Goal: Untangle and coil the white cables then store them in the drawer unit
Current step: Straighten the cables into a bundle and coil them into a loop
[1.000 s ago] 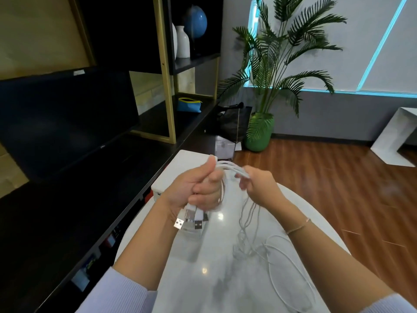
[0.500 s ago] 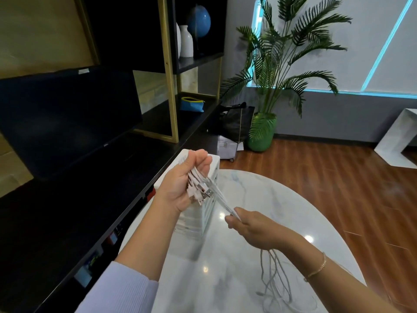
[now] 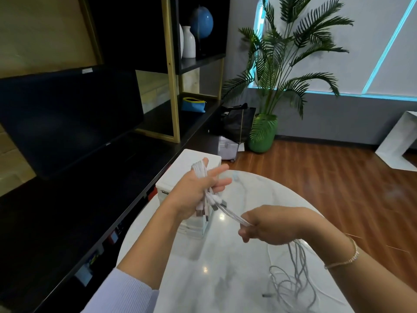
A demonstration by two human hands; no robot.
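My left hand point(image 3: 195, 193) holds a bundle of white cables point(image 3: 228, 211) above the table. The strands loop over its thumb side and cross the palm, and several USB plugs hang from its lower edge. From there the cables run taut down and right into my right hand point(image 3: 268, 227), which grips them in a fist. The loose lengths hang below that fist and lie tangled on the marble table point(image 3: 194, 263) at the lower right. The white drawer unit point(image 3: 180, 175) stands at the table's far left edge, partly hidden behind my left hand.
A dark monitor point(image 3: 67, 118) sits on the long black counter point(image 3: 56, 218) to the left. Behind it rises a black and gold shelf point(image 3: 172, 71) with vases and a blue pouch. A potted palm point(image 3: 264, 132) and wooden floor lie beyond the table.
My right hand slid down the cables, away from my left, pulling them taut. My left hand turned, and the cable now wraps over it with the plugs hanging below.
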